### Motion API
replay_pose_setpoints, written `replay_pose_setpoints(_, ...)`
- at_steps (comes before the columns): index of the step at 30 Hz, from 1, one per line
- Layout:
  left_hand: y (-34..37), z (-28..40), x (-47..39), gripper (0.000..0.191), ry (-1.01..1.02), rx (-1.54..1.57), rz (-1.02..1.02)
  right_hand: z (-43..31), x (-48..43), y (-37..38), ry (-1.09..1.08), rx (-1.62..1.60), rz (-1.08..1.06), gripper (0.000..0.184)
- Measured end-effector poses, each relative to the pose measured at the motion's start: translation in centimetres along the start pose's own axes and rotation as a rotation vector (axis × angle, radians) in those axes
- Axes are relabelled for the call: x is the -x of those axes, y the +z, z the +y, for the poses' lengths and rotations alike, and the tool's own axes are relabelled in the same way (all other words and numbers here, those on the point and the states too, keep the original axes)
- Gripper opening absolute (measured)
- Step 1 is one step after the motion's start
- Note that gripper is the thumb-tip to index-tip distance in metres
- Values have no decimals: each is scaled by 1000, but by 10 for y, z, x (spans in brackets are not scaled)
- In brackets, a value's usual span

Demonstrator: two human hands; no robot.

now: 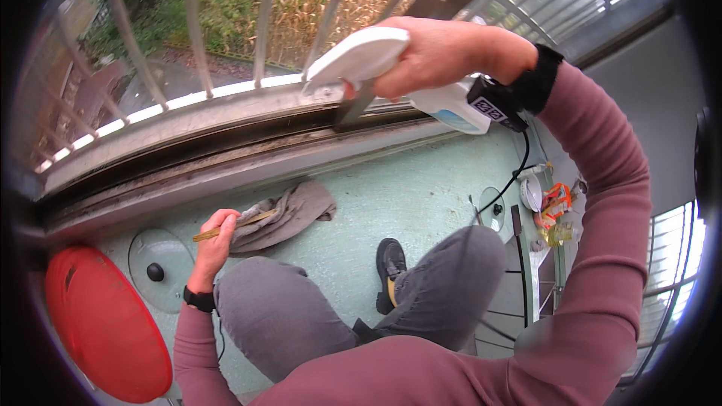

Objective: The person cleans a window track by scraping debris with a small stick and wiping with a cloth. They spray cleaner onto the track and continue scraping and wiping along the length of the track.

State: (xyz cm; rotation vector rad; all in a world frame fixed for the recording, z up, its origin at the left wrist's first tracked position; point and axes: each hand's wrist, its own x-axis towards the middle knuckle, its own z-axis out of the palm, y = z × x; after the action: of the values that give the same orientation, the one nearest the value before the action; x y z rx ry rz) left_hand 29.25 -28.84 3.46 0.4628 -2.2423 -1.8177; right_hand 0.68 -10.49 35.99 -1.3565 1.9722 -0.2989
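Note:
My right hand is closed around a white spray bottle, its upper part pointing left over the window track. Blue shows on the bottle's lower part, beneath the wrist. In my left hand is a thin wooden stick or handle, pinched between thumb and fingers; its far end lies over a crumpled grey-brown cloth on the green surface. A small black device with a cable sits at my right wrist.
Metal window bars stand beyond the track. At left are a red round cover and a glass pot lid. Another glass lid, a white bowl and an orange packet are at right. My shoe rests on the green surface.

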Motion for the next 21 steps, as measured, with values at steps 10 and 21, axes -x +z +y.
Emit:
replay_pose_setpoints(10,9,91,-56,18,-103,-280,-436,205,212,54,263,-646,489,51)
replay_pose_setpoints(21,74,177,-116,21,-73,-600,-734,422,221,268,408,-976,1535,36)
